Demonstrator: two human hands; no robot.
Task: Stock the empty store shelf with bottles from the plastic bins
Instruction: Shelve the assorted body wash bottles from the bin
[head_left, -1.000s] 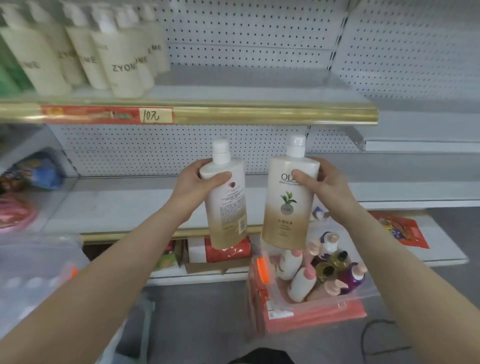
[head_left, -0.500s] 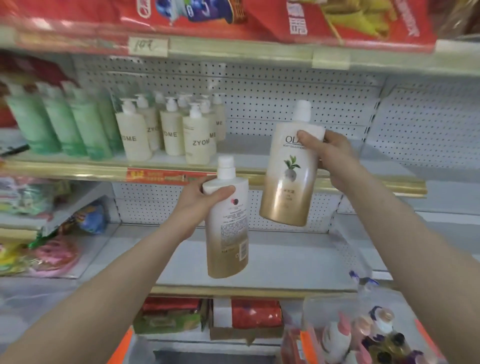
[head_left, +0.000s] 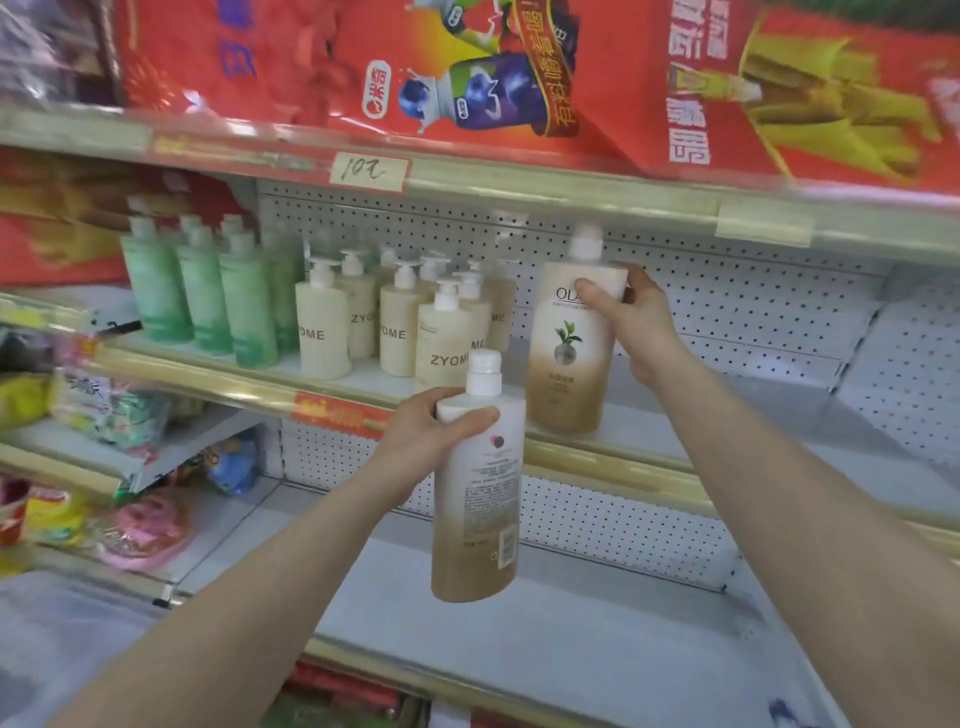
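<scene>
Your right hand (head_left: 636, 325) is the one nearer the goal. Its fingers (head_left: 595, 291) are wrapped round the shoulder of the leaf-label bottle (head_left: 569, 374), which stands upright, cap up, with its base at the front of the middle shelf (head_left: 737, 415), just beside the cream pump bottles (head_left: 441, 358). From this angle I can't quite tell whether the base touches the shelf or hangs just above it. Bare shelf lies behind and to the right of that bottle, so I judge the coming move to be a short push back and a set-down. Your left hand (head_left: 415, 441) grips the second bottle (head_left: 475, 519) at its shoulder, near upright. It is lower and out in front of the shelf lip, so it must rise over the lip before it can go in.
</scene>
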